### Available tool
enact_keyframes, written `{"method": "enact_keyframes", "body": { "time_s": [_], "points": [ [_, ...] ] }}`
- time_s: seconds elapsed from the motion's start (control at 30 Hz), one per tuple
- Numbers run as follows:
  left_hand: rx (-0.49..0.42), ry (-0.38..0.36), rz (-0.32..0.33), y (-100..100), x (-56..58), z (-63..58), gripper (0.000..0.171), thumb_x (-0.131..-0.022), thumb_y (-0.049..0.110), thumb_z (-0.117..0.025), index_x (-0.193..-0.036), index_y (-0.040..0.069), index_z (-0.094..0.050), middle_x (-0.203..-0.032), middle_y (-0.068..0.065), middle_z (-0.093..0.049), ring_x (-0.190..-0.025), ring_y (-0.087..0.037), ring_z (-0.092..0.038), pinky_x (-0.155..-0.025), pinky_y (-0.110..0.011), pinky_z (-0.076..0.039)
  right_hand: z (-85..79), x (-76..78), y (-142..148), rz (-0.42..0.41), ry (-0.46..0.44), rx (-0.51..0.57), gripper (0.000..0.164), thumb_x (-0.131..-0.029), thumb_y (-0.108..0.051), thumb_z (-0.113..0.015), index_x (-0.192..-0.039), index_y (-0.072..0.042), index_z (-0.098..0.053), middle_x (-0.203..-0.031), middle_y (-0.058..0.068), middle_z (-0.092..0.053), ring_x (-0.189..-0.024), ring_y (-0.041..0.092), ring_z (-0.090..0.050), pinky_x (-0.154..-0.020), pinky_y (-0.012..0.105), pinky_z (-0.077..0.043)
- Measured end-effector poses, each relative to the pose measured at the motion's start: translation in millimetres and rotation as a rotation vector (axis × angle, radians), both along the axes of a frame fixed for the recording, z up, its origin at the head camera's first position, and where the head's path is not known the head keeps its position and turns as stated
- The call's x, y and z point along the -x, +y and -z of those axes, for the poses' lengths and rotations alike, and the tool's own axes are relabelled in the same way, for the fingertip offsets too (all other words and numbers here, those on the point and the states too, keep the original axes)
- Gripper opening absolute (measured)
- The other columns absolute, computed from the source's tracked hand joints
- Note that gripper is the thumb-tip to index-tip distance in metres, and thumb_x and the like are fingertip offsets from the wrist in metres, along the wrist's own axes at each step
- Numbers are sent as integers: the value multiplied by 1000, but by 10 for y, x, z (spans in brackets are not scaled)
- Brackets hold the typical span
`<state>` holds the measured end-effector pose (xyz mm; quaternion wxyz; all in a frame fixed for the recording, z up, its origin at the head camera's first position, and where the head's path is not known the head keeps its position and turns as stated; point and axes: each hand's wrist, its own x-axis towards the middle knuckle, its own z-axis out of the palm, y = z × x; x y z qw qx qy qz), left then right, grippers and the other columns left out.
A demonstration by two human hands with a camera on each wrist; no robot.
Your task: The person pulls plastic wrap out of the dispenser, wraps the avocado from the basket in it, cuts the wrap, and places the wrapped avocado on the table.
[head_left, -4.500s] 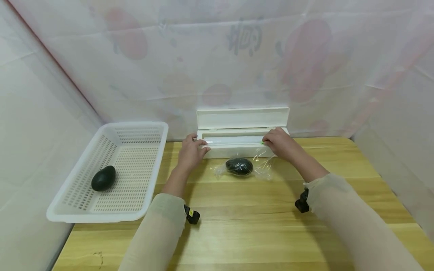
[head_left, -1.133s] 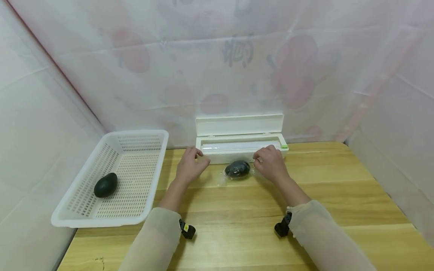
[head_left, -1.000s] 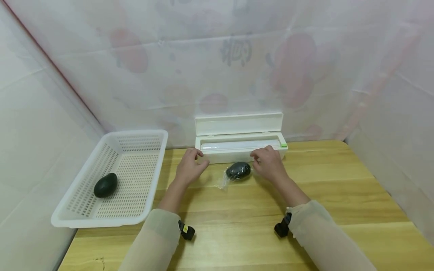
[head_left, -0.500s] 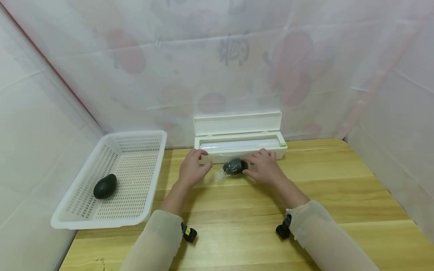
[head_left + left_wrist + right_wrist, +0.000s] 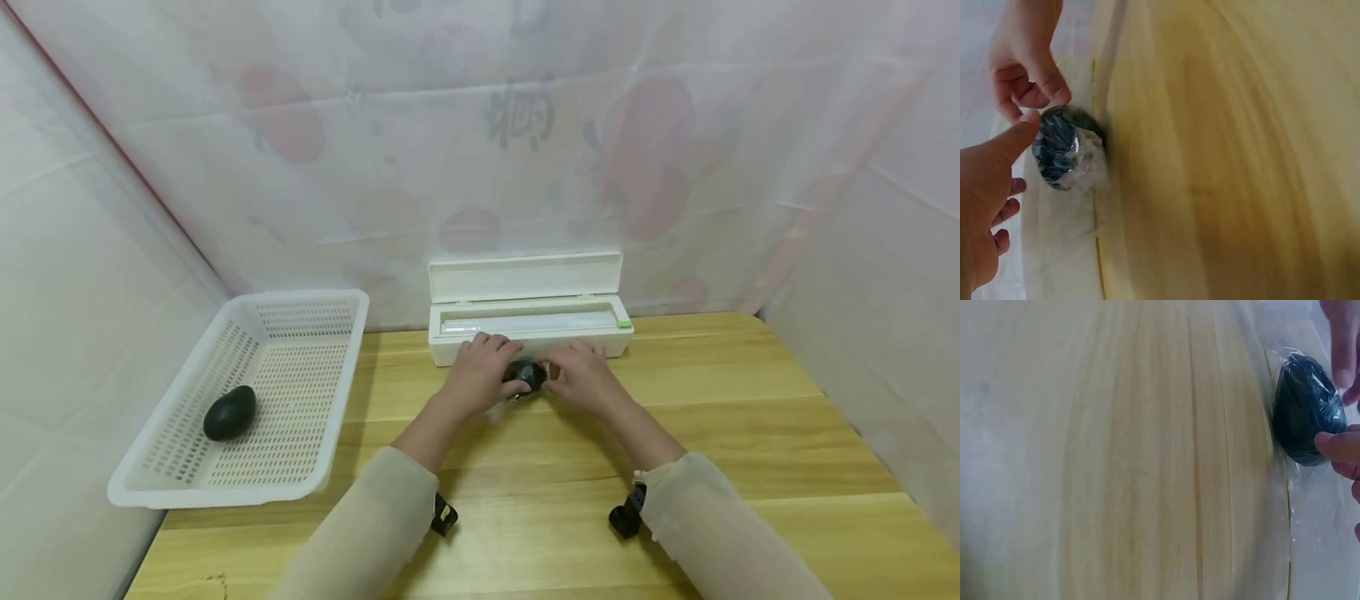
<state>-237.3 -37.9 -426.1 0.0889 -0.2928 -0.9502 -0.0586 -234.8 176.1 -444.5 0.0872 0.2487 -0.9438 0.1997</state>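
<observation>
A dark green avocado wrapped in cling film lies on the table in front of a white box. My left hand reaches round its left end, thumb on the near side and fingers on the far side. At the right end, my right hand holds it with thumb and fingers, and the right wrist view shows that thumb on the wrapped avocado. Crumpled film gathers at one end in the left wrist view. Another avocado, unwrapped, sits in the basket.
The white cling film box stands against the back wall, lid raised, a film roll inside. A white perforated basket is at the left. Sheet-covered walls enclose the wooden table.
The right hand has left the film roll and taken hold of the wrapped avocado. The left hand has moved right from the box's left end onto it; the film's right end is now gathered in.
</observation>
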Motion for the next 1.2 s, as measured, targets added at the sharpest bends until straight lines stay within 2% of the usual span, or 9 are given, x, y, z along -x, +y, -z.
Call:
{"method": "enact_keyframes", "body": {
  "time_s": [0.1,0.27,0.4,0.6,0.7,0.8,0.93,1.07,1.2],
  "points": [
    [17,-40,-14,44,-29,46,62,-89,57,-62,-138,21,-52,-135,2,-59,-122,-23,-52,-94,-40,-43,3,-17,-7,0,-1,5,40,-77,-12,-82,-114,-19,-70,-77,-11,-61,-87,16,-50,-79,40,-28],
    [7,-84,-9,73,-48,73,40,-94,39,-65,-127,18,-57,-129,2,-64,-123,-19,-56,-95,-42,-43,5,-22,14,-5,5,36,34,-77,-7,-79,-109,-17,-72,-75,-11,-61,-82,16,-50,-77,38,-29],
    [-22,-123,20,66,-43,81,47,-94,24,-66,-138,13,-54,-139,-1,-58,-128,-19,-55,-103,-40,-46,-10,-30,45,-7,-52,96,36,-75,-3,-74,-109,-15,-72,-72,-10,-58,-78,14,-47,-77,37,-31],
    [-93,-170,54,54,-58,102,51,-96,12,-63,-145,14,-50,-146,-6,-52,-125,-22,-58,-93,-33,-54,5,-26,104,-72,-214,147,41,-78,0,-65,-117,-10,-66,-73,-6,-56,-68,10,-49,-62,27,-45],
    [-100,-171,58,56,-65,106,50,-96,10,-63,-144,17,-51,-146,-5,-52,-126,-21,-57,-93,-33,-53,-7,-38,129,-66,-294,211,27,-87,-10,-65,-113,-12,-66,-73,-4,-57,-63,11,-50,-57,27,-44],
    [-103,-174,66,55,-71,110,50,-95,10,-64,-143,20,-53,-145,-3,-53,-129,-19,-55,-96,-35,-52,-23,-37,132,1,-286,289,16,-96,-29,-62,-102,-16,-70,-71,-2,-56,-61,14,-48,-55,29,-43],
    [-115,-190,67,47,-83,119,51,-94,8,-64,-143,22,-53,-147,-3,-51,-133,-22,-51,-102,-39,-49,-31,12,59,64,-222,335,26,-97,-40,-61,-98,-16,-72,-79,0,-63,-68,15,-53,-61,30,-47],
    [-177,-211,62,40,-83,159,51,-93,4,-64,-141,20,-55,-147,-4,-51,-133,-23,-51,-105,-39,-46,-15,55,-54,60,-259,336,27,-96,-32,-64,-112,-11,-70,-104,7,-69,-87,20,-62,-75,37,-54],
    [-268,-222,59,24,-78,209,49,-90,-1,-65,-135,17,-60,-143,-8,-53,-133,-26,-50,-108,-38,-43,20,43,-100,78,-340,385,24,-96,-26,-65,-114,-11,-69,-109,9,-68,-90,22,-63,-75,37,-55]
  ]
}}
